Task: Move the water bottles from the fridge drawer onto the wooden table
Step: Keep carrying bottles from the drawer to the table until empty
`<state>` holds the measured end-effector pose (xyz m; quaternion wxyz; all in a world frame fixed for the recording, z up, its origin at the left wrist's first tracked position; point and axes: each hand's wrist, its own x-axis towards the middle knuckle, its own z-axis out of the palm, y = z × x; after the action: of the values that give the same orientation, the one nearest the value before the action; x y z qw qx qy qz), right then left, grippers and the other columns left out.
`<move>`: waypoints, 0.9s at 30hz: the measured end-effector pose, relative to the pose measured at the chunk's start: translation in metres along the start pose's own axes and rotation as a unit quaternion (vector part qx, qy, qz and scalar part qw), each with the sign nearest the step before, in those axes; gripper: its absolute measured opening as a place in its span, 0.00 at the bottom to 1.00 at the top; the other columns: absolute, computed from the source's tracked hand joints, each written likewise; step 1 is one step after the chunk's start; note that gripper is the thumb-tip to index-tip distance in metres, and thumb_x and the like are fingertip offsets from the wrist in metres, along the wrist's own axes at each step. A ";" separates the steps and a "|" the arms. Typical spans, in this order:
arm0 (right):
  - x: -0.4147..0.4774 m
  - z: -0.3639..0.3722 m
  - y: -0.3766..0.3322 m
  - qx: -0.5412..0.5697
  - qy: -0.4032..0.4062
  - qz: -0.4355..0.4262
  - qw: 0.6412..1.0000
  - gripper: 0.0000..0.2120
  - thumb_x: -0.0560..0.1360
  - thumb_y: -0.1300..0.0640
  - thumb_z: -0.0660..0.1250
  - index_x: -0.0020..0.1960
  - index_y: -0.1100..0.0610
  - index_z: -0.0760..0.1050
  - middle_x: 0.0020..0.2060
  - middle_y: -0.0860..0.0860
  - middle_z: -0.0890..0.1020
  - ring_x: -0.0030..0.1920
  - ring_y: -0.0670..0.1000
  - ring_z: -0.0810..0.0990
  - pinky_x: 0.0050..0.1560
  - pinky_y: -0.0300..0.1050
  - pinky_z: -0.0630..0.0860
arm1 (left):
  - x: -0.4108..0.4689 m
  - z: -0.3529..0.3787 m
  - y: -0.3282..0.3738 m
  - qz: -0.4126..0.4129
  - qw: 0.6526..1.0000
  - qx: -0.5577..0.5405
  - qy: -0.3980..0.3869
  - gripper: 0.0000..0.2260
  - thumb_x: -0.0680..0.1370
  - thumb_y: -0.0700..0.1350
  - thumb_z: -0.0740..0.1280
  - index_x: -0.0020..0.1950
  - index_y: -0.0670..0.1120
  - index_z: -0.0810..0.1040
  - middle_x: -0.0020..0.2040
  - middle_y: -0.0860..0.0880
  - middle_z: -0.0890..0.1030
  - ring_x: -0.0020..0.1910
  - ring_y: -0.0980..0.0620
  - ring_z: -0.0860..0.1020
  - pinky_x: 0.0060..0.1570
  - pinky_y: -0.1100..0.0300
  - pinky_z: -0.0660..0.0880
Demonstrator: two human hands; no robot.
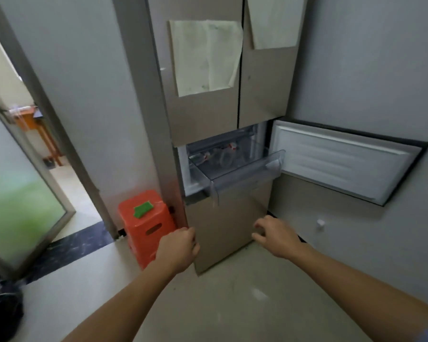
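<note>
Here, both bare hands reach forward in front of the lower part of a tall beige-grey fridge [208, 119]. The left hand [179, 245] has its fingers curled into a fist with nothing seen in it. It sits by the left edge of the fridge's closed bottom door; whether it touches that door cannot be told. The right hand [274, 235] is empty, with its fingers spread and slightly bent, in front of the same door's right side.

Above the hands, a clear plastic fridge drawer [245, 180] is pulled out. The clear water bottles with red-and-white labels [223, 154] lie inside it, towards its back and left; their number is too blurred to count. The small white-lined compartment door [344, 161] is swung open to the right, against the grey wall.

Two pale paper sheets [205, 58] hang on the upper fridge doors. An orange plastic stool [143, 230] stands on the floor just beside the fridge's left side, with a green block [143, 208] on top. Farther left, through an open doorway, an orange-brown wooden surface [32, 119] on legs stands in the next room. A black bag [0, 309] lies at the lower left.
</note>
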<state>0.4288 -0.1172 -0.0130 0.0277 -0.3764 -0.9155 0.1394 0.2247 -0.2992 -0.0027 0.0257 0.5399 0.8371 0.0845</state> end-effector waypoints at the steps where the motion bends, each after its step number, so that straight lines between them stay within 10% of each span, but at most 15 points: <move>1: 0.009 -0.001 0.011 0.001 -0.001 0.014 1.000 0.18 0.77 0.43 0.63 0.63 0.50 0.75 0.57 0.50 0.77 0.55 0.53 0.78 0.53 0.47 0.74 | 0.018 0.002 0.006 0.015 1.000 -0.005 -0.004 0.09 0.76 0.52 0.60 0.45 0.48 0.74 0.46 0.50 0.79 0.45 0.46 0.80 0.41 0.53 0.76; 12: 0.170 -0.020 0.134 0.010 0.009 0.043 0.999 0.19 0.76 0.45 0.64 0.65 0.50 0.73 0.58 0.51 0.76 0.57 0.53 0.77 0.53 0.47 0.74 | 0.228 0.046 0.055 0.048 0.998 -0.014 0.023 0.12 0.78 0.51 0.62 0.57 0.47 0.73 0.55 0.48 0.73 0.54 0.48 0.73 0.50 0.55 0.73; 27: 0.416 -0.062 0.195 -0.144 -0.083 -0.123 0.978 0.39 0.70 0.43 0.72 0.75 0.50 0.59 0.71 0.56 0.65 0.70 0.59 0.65 0.68 0.55 0.66 | 0.400 0.101 0.072 -0.068 0.988 0.007 -0.138 0.24 0.76 0.55 0.65 0.69 0.47 0.66 0.67 0.44 0.71 0.65 0.43 0.71 0.64 0.49 0.69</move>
<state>0.2742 0.3192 -0.0304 -0.0861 -0.2478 -0.9644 0.0325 0.1369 0.1043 -0.0704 0.1426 0.4882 0.8610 0.0010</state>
